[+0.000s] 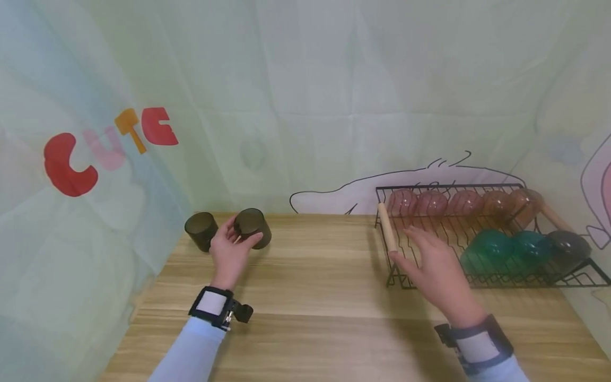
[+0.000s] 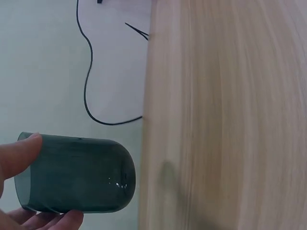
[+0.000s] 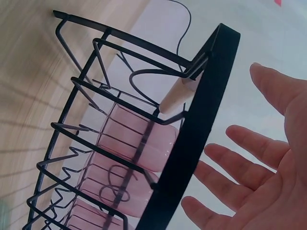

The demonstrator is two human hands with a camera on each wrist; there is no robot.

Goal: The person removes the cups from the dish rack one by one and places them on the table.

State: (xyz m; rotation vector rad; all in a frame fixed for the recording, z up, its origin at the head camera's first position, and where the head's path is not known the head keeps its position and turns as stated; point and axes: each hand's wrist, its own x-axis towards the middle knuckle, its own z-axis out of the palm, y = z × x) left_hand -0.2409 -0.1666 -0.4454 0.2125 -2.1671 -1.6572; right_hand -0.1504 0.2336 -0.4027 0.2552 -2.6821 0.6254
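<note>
My left hand (image 1: 230, 253) grips a dark tinted cup (image 1: 256, 233) between thumb and fingers, its mouth facing up. In the left wrist view the rounded base of this cup (image 2: 91, 175) shows close over the wooden table (image 2: 216, 105), with a faint shadow below. A second dark cup (image 1: 200, 230) stands upright just left of the hand. Over the near left part of a black wire dish rack (image 1: 410, 287), my right hand (image 1: 436, 273) spreads its fingers and holds nothing. The right wrist view has that hand's fingers (image 3: 259, 143) beside the rack's black frame.
Upside-down pink cups (image 1: 432, 203) and amber cups (image 1: 497, 204) fill the rack's back row. Teal cups (image 1: 494, 245) and a dark cup (image 1: 567, 248) sit in front at right. A wooden handle (image 1: 387, 227) tops the rack's left end. Printed cloth (image 1: 305, 106) hangs behind the table.
</note>
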